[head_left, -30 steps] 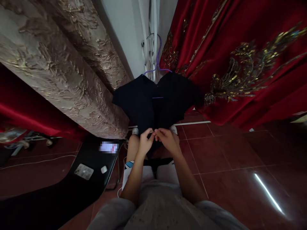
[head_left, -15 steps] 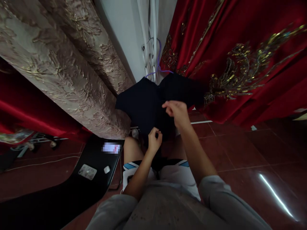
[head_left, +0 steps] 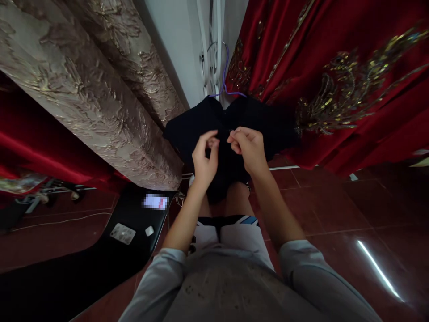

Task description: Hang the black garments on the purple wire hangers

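At the far left hangs a red velvet curtain (head_left: 30, 147), and next to it a heavy beige brocade drape with raised gold leaves (head_left: 87, 94). Below lies a black padded bench (head_left: 100, 250) carrying a small white tag. In the middle, the dark navy garment (head_left: 228, 129) hangs on a thin purple wire hanger (head_left: 225, 80) hooked to a white metal grille (head_left: 212, 49). The left hand (head_left: 204, 158) pinches the cloth at the front opening with thumb and forefinger; the right hand (head_left: 248, 147) pinches the facing edge just beside it. To the right hangs red fabric with gold embroidery (head_left: 351, 85). A hard tug could likely slip the garment off the hanger's shoulders, or unhook it, dropping it onto the glossy red-tiled floor (head_left: 335, 223).
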`<state>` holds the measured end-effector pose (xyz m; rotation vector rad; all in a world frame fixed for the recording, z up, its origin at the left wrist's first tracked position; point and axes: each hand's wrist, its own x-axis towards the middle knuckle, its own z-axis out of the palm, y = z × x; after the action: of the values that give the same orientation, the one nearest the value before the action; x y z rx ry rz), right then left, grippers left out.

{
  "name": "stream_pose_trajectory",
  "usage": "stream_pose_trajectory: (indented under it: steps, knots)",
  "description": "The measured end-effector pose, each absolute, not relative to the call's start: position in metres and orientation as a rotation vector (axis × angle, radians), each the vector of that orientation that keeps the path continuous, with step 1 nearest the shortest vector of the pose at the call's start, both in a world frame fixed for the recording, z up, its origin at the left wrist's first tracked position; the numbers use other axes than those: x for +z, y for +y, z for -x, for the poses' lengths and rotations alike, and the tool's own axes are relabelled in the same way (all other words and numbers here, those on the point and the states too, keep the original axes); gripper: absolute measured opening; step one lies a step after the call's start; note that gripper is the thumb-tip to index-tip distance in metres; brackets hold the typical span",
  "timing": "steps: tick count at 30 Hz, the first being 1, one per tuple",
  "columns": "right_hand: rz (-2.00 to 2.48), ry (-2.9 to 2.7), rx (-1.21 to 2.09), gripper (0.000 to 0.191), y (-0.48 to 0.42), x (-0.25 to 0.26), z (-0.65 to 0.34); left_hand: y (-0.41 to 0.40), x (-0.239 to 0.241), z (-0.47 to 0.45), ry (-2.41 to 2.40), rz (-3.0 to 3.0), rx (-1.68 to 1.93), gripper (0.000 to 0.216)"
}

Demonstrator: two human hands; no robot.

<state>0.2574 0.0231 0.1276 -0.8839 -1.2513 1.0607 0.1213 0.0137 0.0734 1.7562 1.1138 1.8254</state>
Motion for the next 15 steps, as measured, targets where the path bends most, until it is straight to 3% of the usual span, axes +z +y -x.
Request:
stream_pose_trajectory:
  steps: [6, 10, 15]
  knots:
    - [0.849, -1.326, 0.939, 0.026, 0.022, 0.138, -0.257, 0.027, 0.133, -0.114, 1.091, -2.268, 1.660, 0.026]
    - [1.030, -1.383, 0.902, 0.026, 0.039, 0.086, -0.252, 0.019, 0.148, -0.099, 1.111, -2.171, 1.750, 0.019]
    - [1.147, -1.454, 1.072, 0.027, 0.032, 0.029, -0.242, 0.065, 0.147, -0.023, 1.331, -1.700, 2.170, 0.016]
